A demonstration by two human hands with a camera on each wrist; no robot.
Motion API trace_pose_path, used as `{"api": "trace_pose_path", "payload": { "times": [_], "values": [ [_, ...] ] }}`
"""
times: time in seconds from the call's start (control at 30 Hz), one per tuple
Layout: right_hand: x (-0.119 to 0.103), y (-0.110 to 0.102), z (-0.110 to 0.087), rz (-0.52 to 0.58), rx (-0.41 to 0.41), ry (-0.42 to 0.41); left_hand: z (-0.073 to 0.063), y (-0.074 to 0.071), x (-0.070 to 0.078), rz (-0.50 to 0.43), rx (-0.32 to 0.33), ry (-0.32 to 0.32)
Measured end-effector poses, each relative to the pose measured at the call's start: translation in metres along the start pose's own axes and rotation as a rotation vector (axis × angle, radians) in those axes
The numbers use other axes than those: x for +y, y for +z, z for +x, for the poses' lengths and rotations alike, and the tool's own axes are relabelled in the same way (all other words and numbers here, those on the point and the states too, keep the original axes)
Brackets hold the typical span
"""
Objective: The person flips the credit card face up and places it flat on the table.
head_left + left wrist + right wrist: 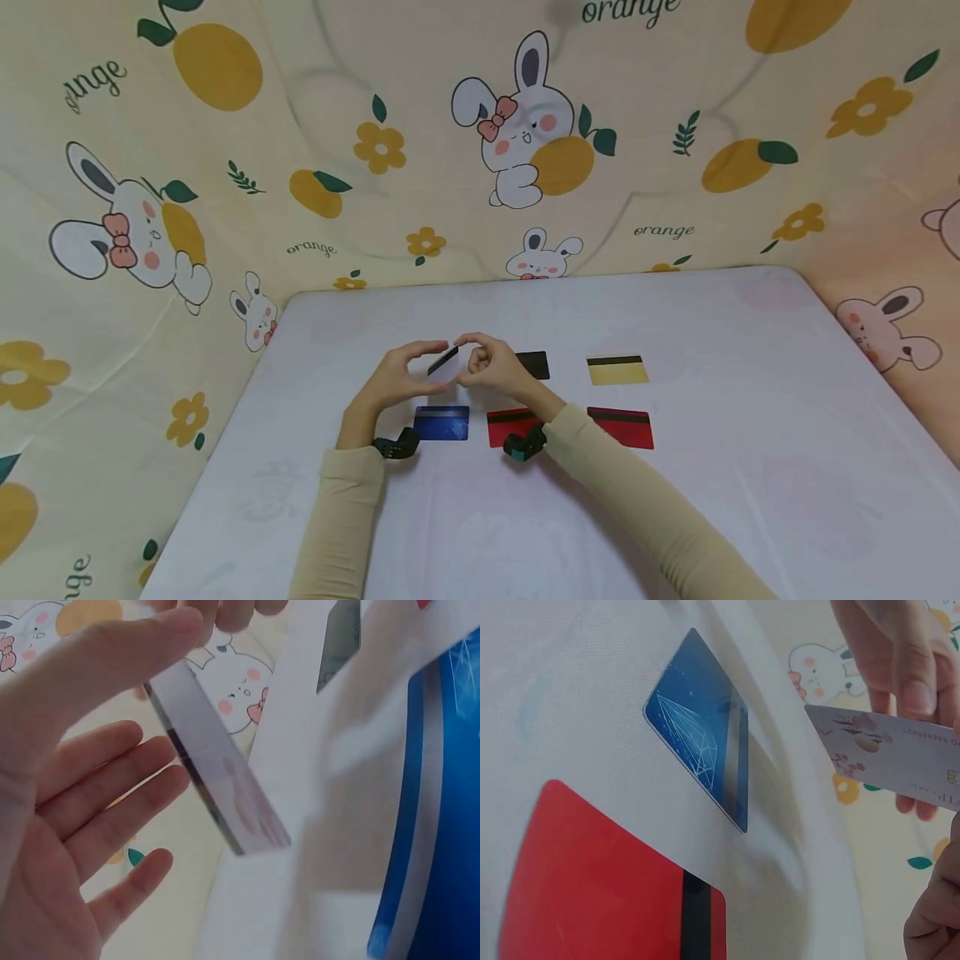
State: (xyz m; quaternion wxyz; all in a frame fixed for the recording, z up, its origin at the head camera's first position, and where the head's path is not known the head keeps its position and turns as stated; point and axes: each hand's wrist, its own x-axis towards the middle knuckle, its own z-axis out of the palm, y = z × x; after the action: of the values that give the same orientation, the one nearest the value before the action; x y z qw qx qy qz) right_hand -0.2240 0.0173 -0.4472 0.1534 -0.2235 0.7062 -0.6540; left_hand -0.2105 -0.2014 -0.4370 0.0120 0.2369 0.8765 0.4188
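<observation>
Above a white-covered table (750,467), a pale VIP card (444,365) with a black magnetic stripe is held up off the surface, tilted, between a person's two hands. By the left hand (393,375), the card is gripped at its edges between thumb and fingertip; in the left wrist view, the little finger is spread apart from its neighbours. By the right hand (498,367), the card's other end is pinched between thumb and forefinger, while the remaining fingers are curled in toward the palm. The striped side is shown to the head camera; on the other side, seen from the right wrist, a gold chip (952,776), pink blossoms (847,763) and printed lettering can be made out. Below, more cards are laid flat in two rows. In the near row, a blue card (441,425), a red card (506,425) partly covered by the right wrist, and a second red card (626,430) are set from left to right. In the far row, a black card (535,364) is partly hidden by the right hand, with a gold card (618,372) placed to its right. The table is backed by a cream curtain (420,67) printed with rabbits, oranges and flowers.
</observation>
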Motion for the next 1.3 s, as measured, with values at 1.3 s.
{"api": "trace_pose_path", "payload": {
  "times": [1.3],
  "values": [
    [0.011,0.002,-0.001,-0.002,-0.045,0.044,0.0,0.0,0.006,-0.112,0.07,0.005]
  ]
}}
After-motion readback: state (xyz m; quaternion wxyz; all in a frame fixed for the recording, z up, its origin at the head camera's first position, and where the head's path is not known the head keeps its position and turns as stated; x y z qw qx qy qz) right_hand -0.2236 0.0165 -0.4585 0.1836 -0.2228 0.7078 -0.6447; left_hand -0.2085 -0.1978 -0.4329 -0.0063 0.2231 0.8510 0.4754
